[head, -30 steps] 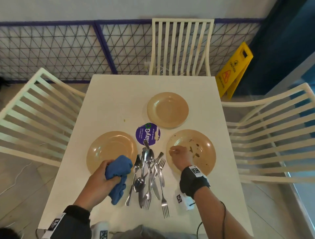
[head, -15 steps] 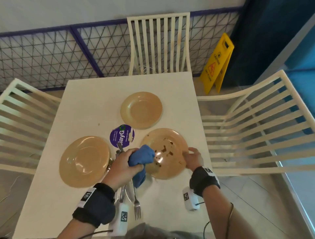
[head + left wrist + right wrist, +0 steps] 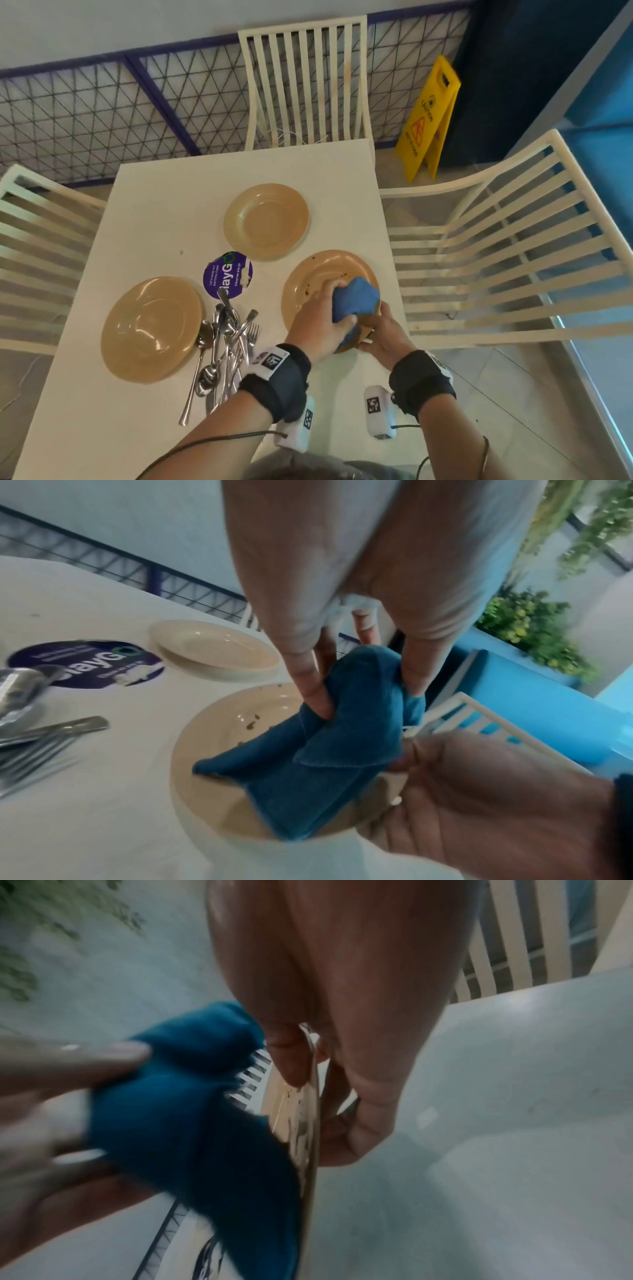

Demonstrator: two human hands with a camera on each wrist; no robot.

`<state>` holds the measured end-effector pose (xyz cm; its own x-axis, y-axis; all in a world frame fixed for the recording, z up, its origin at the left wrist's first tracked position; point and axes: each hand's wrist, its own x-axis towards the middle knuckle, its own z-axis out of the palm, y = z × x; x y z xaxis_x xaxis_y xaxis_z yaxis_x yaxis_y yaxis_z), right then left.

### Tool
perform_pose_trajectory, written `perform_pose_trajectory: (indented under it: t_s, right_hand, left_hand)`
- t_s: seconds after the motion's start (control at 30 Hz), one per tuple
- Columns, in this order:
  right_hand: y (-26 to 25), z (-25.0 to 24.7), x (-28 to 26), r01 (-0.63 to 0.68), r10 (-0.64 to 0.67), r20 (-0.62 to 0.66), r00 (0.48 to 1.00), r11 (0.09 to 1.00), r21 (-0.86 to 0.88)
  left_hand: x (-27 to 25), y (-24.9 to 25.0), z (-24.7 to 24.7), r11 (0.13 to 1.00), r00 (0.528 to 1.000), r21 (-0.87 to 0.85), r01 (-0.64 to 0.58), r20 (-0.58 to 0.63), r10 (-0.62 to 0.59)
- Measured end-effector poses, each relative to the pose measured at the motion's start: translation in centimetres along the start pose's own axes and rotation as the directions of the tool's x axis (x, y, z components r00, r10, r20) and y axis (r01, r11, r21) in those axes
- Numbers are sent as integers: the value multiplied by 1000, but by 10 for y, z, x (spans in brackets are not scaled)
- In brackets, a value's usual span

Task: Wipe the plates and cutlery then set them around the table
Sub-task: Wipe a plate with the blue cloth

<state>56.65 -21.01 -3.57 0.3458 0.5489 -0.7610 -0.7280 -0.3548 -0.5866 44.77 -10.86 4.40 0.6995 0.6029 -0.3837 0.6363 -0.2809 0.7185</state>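
Gripping a bunched blue microfibre cloth [image 3: 356, 301], the person's left hand [image 3: 317, 330] presses it onto the near right part of a round tan plate flecked with brown food bits [image 3: 318, 277]. In the left wrist view the fingers [image 3: 313, 693] and thumb are curled into the cloth's folds, and the cloth lies draped across the plate's bowl. The right hand [image 3: 383, 334] has that same plate by its near rim: in the right wrist view the thumb [image 3: 287, 1064] lies on the top face and the other fingers curl beneath, a firm pinch. That plate sits at the right side of the white square table [image 3: 154, 212], close to its edge; whether its near rim is lifted off the surface cannot be told.

Two more round tan plates lie flat: one further back near the middle [image 3: 266, 221], one at the left [image 3: 150, 329]. Between the left plate and the dirty one lies a loose heap of steel spoons and forks [image 3: 224, 346], handles crossing. Just behind the heap there is a round purple sticker [image 3: 227, 274] on the tabletop. White slatted chairs [image 3: 305, 82] stand around the table, and a yellow caution sign [image 3: 428, 116] stands on the floor beyond the far right corner.
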Motion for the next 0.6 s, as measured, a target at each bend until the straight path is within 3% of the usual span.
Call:
perform_pose_trajectory:
  t_s: [0.1,0.17,0.3,0.43,0.6]
  right_hand:
    - [-2,-5,-10,44,-40,-45,998,994,98]
    - [-5,-9,-19,70,-61,-65,996,986,149]
    - [-7,-21,-33,145,-128,-83,988,960,238]
    - [-9,-28,-46,238,-233,-46,971,952,192]
    - [-12,-19,-73,307,-308,51,950,951,22]
  left_hand:
    - [-2,9,29,982,983,160,-100,167,73]
    - [-7,8,43,946,978,296,-129,196,72]
    - [-17,1,44,810,978,548,-208,125,167]
    - [-32,-19,22,704,942,653,-281,47,332]
    - [-17,-44,-35,726,939,673,-140,-143,314]
